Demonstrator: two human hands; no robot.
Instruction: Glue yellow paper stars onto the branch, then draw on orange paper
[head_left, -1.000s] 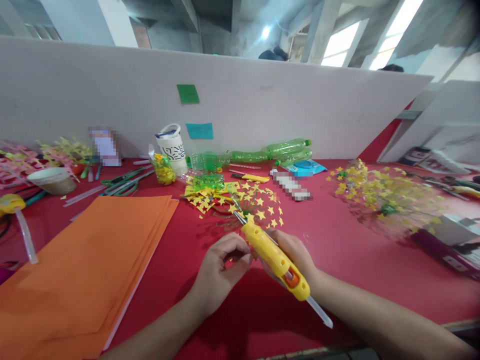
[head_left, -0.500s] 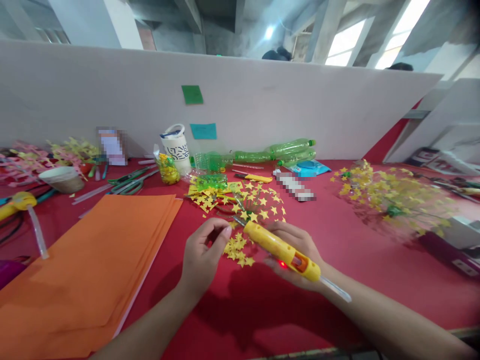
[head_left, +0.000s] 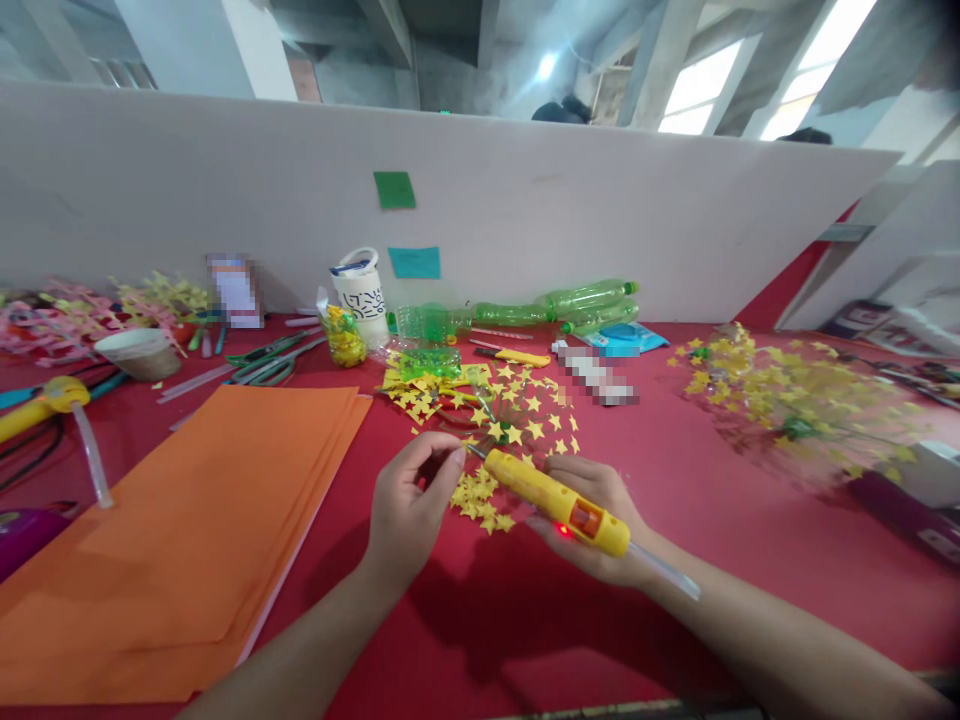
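My right hand is wrapped round a yellow glue gun. A clear glue stick juts from its rear end, and a small red light glows under its body. The metal tip points at the fingertips of my left hand. Thumb and forefinger of that hand are pinched together by the tip; what they hold is too small to make out. Beneath and between the hands lies a pile of yellow stars. Behind it, a spray of stars on clear stems rests on the red table.
Orange sheets lie at the left, with a second yellow glue gun beyond. Behind stand a white cup, green bottles, scissors and a yellow cutter. A finished-looking star bunch lies right.
The glue gun's tip has shifted slightly left, closer to my left fingertips, and its rear has tilted a little. The whole view has moved slightly, so the table items appear further right.
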